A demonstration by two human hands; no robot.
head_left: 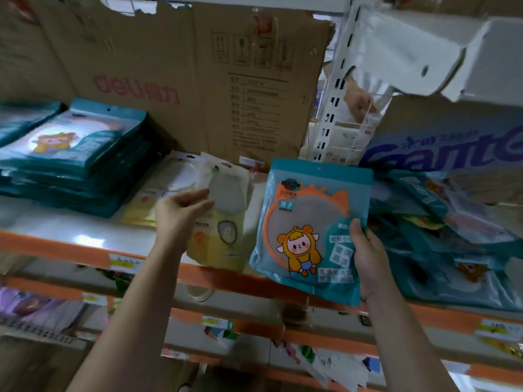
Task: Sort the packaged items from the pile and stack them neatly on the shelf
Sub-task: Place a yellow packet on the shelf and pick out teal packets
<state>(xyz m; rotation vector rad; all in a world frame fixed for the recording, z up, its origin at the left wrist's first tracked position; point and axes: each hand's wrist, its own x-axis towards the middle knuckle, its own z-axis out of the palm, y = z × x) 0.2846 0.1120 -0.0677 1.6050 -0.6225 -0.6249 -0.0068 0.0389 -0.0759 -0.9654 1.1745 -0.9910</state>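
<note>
My right hand (368,256) grips a teal mirror packet (308,222) with a cartoon figure, held upright in front of the shelf edge. My left hand (178,213) pinches a yellow packet (223,222) that leans over the shelf's front. More yellow packets (158,193) lie flat behind it. A neat stack of teal packets (73,159) sits at the left of the white shelf (56,230). A loose pile of teal packets (441,236) lies at the right.
A large brown cardboard box (175,77) stands behind the packets. A white slotted upright (334,103) and a blue-lettered box (452,148) are at the right. Orange-edged lower shelves (254,323) hold small goods and price tags.
</note>
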